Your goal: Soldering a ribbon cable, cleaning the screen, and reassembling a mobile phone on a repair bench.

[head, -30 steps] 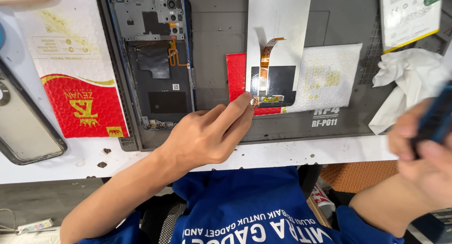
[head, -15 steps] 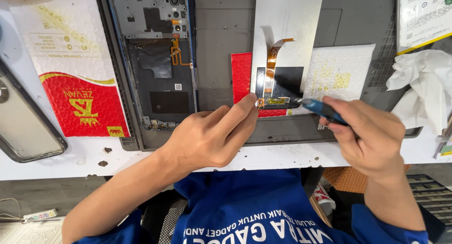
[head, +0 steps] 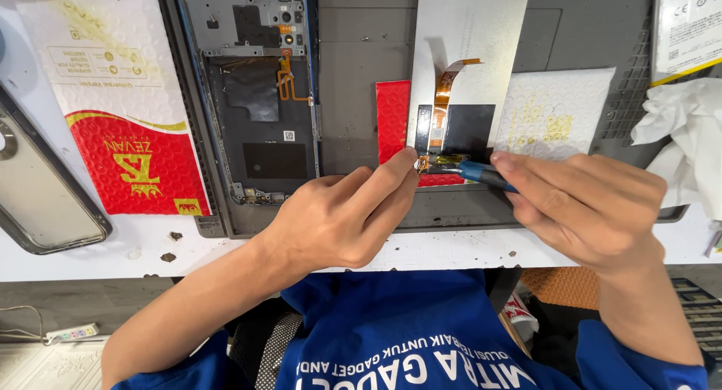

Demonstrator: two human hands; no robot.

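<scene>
My left hand [head: 342,221] rests on the grey work mat [head: 361,66], its index fingertip pressing the lower edge of a phone display panel [head: 466,51] lying face down. The panel's orange flex cable [head: 444,97] runs down to a small connector [head: 432,162] at that fingertip. My right hand [head: 587,209] grips a blue-handled tool [head: 481,174] whose tip touches the connector. An opened phone frame [head: 259,97] with its internals exposed lies on the mat left of my left hand.
A red and white bubble envelope [head: 124,112] lies at the left, a clear phone case [head: 37,187] beside it. Another white bubble pouch [head: 553,112] and red one [head: 392,119] sit under the panel. Crumpled white tissue [head: 681,145] lies at right, with a paper sheet [head: 688,25] above it.
My right hand came in from the far right edge holding the blue tool and brought its tip to the connector. My left hand kept its finger on the panel.
</scene>
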